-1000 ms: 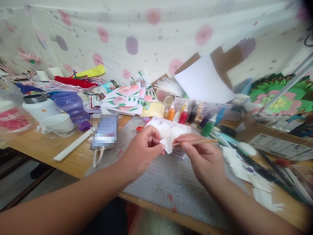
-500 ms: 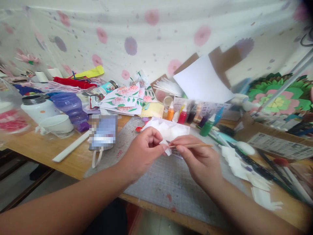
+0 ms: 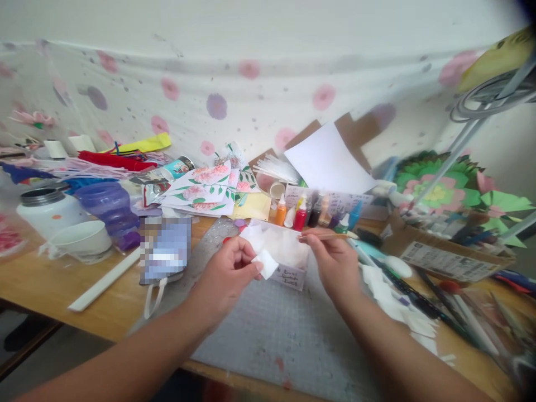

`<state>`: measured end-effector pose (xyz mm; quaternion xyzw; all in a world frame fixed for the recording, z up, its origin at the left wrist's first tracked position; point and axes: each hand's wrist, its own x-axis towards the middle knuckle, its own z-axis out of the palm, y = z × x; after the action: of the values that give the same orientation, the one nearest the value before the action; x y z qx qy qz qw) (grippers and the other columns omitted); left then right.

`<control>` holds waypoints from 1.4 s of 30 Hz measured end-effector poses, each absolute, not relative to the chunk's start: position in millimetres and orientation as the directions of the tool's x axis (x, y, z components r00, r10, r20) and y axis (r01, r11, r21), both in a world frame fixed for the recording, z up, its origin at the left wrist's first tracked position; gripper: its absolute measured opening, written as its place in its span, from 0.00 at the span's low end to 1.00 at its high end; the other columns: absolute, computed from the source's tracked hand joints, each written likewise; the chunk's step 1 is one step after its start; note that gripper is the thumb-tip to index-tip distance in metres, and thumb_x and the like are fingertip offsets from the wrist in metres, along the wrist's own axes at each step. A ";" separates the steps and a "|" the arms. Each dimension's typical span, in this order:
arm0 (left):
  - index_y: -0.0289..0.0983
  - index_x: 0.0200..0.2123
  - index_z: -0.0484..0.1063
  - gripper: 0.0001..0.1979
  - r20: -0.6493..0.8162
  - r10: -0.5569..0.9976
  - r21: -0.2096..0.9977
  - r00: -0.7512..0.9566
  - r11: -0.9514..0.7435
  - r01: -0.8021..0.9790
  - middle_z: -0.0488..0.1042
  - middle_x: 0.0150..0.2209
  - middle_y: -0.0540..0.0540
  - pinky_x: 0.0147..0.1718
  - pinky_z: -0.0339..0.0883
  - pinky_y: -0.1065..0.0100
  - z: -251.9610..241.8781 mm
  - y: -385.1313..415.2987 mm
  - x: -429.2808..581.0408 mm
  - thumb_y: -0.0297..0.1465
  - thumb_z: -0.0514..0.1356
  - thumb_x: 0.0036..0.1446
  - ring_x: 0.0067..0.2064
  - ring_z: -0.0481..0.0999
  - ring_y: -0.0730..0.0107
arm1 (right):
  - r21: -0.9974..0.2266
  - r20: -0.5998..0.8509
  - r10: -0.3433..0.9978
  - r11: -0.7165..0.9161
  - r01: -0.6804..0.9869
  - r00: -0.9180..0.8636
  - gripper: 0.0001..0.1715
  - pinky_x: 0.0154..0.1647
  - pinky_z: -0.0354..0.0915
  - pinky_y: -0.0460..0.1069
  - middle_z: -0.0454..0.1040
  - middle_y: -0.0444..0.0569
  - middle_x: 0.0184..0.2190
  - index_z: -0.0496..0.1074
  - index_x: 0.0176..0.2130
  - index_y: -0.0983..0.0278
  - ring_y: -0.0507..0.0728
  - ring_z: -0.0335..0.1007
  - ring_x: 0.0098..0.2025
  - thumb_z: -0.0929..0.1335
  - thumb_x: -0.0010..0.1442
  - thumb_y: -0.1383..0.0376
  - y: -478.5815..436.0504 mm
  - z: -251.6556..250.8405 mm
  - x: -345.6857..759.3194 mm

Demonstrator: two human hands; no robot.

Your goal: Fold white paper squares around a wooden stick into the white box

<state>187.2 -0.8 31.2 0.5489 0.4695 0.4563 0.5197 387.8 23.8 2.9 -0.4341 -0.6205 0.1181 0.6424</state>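
Observation:
My left hand (image 3: 230,268) pinches a small white paper piece (image 3: 266,264) between thumb and fingers. A thin wooden stick (image 3: 324,237) is held in my right hand (image 3: 335,259), gripped near its left end and lying almost level. The stick is apart from the paper. Behind and between my hands stands a white box (image 3: 291,274) with handwriting on its front; whitish, soft-looking material (image 3: 288,245) shows inside it. Under my hands lies a grey cutting mat (image 3: 268,340) with red paint marks.
Paint bottles, among them an orange bottle (image 3: 280,211) and a red bottle (image 3: 300,216), stand behind the box. A phone (image 3: 166,248) and a white strip (image 3: 104,279) lie left. White paper pieces (image 3: 379,287) and brushes lie right, near a cardboard box (image 3: 444,251).
My right hand has drawn away to the right with the stick, off the paper. The paper in my left hand now shows flatter. The camera view has tilted up.

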 end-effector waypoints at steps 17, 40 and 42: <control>0.38 0.31 0.64 0.09 0.036 0.972 0.999 0.231 -0.030 -0.029 0.75 0.25 0.56 0.34 0.65 0.69 31.8 -5.3 191.1 0.28 0.64 0.52 0.31 0.79 0.70 | -0.627 0.756 0.650 0.753 0.201 -0.080 0.10 0.42 0.75 0.53 0.82 0.47 0.32 0.79 0.37 0.57 0.57 0.79 0.41 0.69 0.60 0.72 -18.9 17.5 361.2; 0.38 0.31 0.64 0.09 0.009 0.982 1.000 0.189 -0.009 0.001 0.74 0.25 0.56 0.33 0.64 0.69 34.1 -3.5 186.9 0.28 0.64 0.52 0.29 0.78 0.70 | -0.725 0.661 0.716 0.531 0.438 0.225 0.06 0.40 0.73 0.55 0.81 0.48 0.31 0.78 0.30 0.61 0.58 0.78 0.36 0.70 0.58 0.64 29.8 -1.2 382.1; 0.38 0.31 0.65 0.08 -0.001 0.981 1.000 0.194 0.000 0.008 0.74 0.24 0.56 0.33 0.64 0.69 33.5 -3.5 186.9 0.29 0.64 0.52 0.29 0.78 0.69 | -0.703 0.685 0.691 0.544 0.458 0.229 0.05 0.44 0.72 0.57 0.81 0.48 0.32 0.77 0.29 0.61 0.59 0.77 0.39 0.71 0.57 0.64 31.4 -1.5 385.3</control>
<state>186.9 -3.5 33.5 0.5483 0.4511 0.4468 0.5443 385.3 31.4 -1.5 -0.4684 -0.6138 0.0927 0.6287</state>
